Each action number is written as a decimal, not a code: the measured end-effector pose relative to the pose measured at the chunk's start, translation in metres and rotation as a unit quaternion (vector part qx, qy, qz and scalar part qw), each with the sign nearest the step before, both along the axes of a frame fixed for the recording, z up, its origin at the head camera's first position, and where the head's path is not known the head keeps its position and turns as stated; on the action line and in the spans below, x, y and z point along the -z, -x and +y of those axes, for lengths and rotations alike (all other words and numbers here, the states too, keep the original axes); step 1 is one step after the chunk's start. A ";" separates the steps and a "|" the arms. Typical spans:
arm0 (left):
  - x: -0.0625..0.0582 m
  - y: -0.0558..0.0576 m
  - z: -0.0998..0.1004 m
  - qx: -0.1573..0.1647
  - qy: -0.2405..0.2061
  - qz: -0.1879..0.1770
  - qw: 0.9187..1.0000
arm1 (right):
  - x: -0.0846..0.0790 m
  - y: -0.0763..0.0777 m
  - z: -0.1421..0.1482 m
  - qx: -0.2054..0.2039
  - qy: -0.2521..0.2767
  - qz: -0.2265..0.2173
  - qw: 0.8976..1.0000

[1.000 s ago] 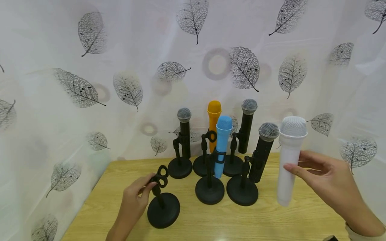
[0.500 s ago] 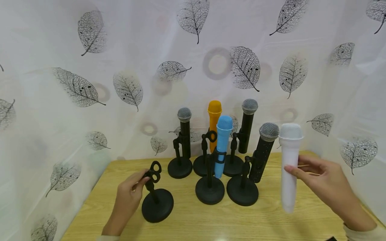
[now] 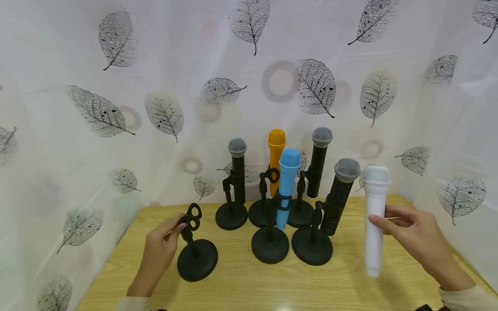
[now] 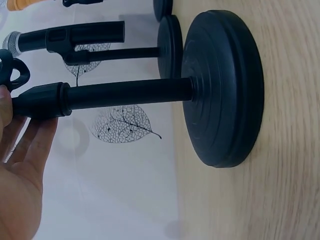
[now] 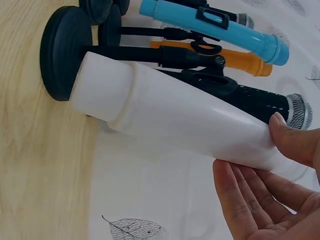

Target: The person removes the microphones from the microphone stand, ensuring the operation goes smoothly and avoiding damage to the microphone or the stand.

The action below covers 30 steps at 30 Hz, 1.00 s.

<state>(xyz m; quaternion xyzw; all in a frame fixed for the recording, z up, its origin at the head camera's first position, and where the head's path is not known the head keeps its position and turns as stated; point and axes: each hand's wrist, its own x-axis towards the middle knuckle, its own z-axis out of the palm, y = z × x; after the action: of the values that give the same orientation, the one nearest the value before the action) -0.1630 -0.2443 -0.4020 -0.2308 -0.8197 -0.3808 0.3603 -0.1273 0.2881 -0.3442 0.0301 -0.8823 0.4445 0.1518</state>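
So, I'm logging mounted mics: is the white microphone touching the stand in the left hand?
Apart. The head view shows a wide gap between the white microphone in the right hand and the stand in the left hand.

The long sleeves (image 3: 464,299) appear plain cream.

The white microphone (image 5: 185,112) looks like smooth plastic with a soft gloss, its grille finely textured. The near left stand (image 4: 130,95) appears to be matt black plastic, ringed at the bottom with a faint sheen. The blue microphone (image 3: 287,181) and orange microphone (image 3: 277,149) look like smooth plastic, the blue glossier. The speckled black microphone (image 3: 336,202) on the right glitters beneath silvery metallic mesh; the far left black microphone (image 3: 238,172) has similar mesh. The desk (image 3: 241,289) is satiny, grained wood or wood-effect. The leaf-printed backdrop (image 3: 249,114) looks thin, smooth and slightly shiny.
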 end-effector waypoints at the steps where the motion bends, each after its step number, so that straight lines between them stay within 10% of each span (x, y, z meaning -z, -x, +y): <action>1: 0.000 0.001 -0.001 -0.003 0.003 0.001 1.000 | 0.002 0.001 0.001 -0.001 0.001 -0.006 1.000; 30: -0.003 0.012 -0.017 -0.048 -0.016 -0.055 0.997 | 0.070 0.040 0.011 -0.031 -0.028 -0.217 0.975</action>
<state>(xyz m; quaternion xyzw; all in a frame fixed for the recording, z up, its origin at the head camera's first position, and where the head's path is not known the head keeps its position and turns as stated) -0.1749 -0.2614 -0.3994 -0.1642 -0.8422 -0.3880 0.3364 -0.1673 0.2989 -0.4145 -0.0357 -0.9048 0.4203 -0.0580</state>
